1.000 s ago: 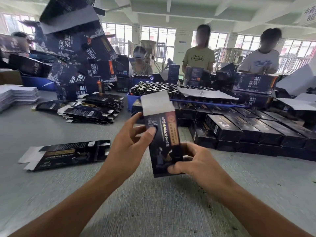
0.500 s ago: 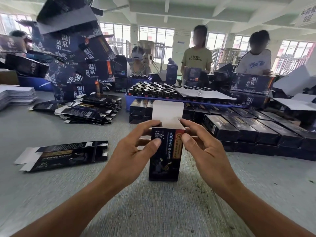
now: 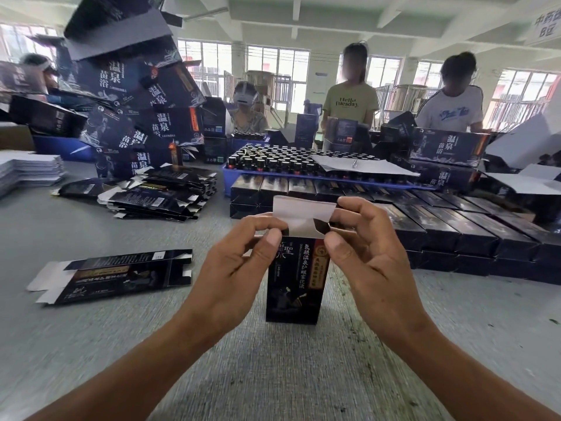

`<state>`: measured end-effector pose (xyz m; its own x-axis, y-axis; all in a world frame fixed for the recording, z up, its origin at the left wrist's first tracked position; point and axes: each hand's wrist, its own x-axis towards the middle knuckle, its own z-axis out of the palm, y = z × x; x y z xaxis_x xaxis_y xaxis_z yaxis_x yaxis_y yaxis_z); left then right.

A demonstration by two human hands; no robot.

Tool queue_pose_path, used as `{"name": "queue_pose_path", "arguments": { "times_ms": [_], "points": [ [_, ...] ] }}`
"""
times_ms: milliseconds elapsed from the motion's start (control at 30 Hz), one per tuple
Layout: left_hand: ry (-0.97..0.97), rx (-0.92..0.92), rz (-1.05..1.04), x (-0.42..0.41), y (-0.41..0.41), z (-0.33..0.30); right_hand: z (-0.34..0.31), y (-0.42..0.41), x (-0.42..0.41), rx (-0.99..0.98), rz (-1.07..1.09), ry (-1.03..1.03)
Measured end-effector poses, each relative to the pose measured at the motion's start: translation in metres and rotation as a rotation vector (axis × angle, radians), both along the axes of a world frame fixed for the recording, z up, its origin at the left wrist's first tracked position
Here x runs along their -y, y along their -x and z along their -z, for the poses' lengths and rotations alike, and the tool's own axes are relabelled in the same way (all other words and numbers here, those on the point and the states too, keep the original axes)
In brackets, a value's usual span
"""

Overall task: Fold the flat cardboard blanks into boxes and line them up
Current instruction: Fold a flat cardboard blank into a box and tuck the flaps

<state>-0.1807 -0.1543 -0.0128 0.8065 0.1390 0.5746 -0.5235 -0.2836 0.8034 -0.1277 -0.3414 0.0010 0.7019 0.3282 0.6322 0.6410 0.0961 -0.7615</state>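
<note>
A black box [image 3: 294,287] with gold and white lettering stands upright on the grey table, its white top flap [image 3: 303,209] raised. My left hand [image 3: 239,268] pinches the box's upper left corner between thumb and fingers. My right hand [image 3: 364,256] pinches the upper right corner, fingers curled at the side flap. A flat blank [image 3: 118,273] lies on the table to the left. A pile of flat blanks [image 3: 164,196] sits further back. Rows of finished boxes [image 3: 449,226] lie lined up at the right.
A blue tray of dark bottles [image 3: 291,162] stands behind the finished boxes. Large dark cartons [image 3: 133,86] are heaped at the back left, white sheets [image 3: 27,170] stacked at the far left. Three people stand or sit across the table.
The box has been set upright on the table. My right hand moved from its bottom end up to the top right corner, and both hands now work the top flaps.
</note>
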Motion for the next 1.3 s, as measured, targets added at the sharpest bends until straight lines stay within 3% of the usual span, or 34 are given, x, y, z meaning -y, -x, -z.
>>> {"name": "queue_pose_path", "arguments": {
  "times_ms": [333, 567, 800, 1300],
  "points": [
    [-0.041, 0.019, -0.008, 0.000, 0.001, -0.001, -0.006, 0.009, -0.002, 0.034, 0.052, -0.016],
    [0.037, 0.023, 0.024, 0.001, 0.002, -0.001, -0.005, 0.008, -0.003, 0.030, 0.081, -0.036],
    [0.043, 0.068, -0.078, 0.001, 0.003, -0.002, -0.003, 0.005, -0.002, 0.030, 0.098, -0.013],
    [-0.188, 0.155, -0.203, 0.001, 0.003, -0.001, 0.006, -0.006, 0.002, 0.210, 0.192, 0.087]
  ]
}}
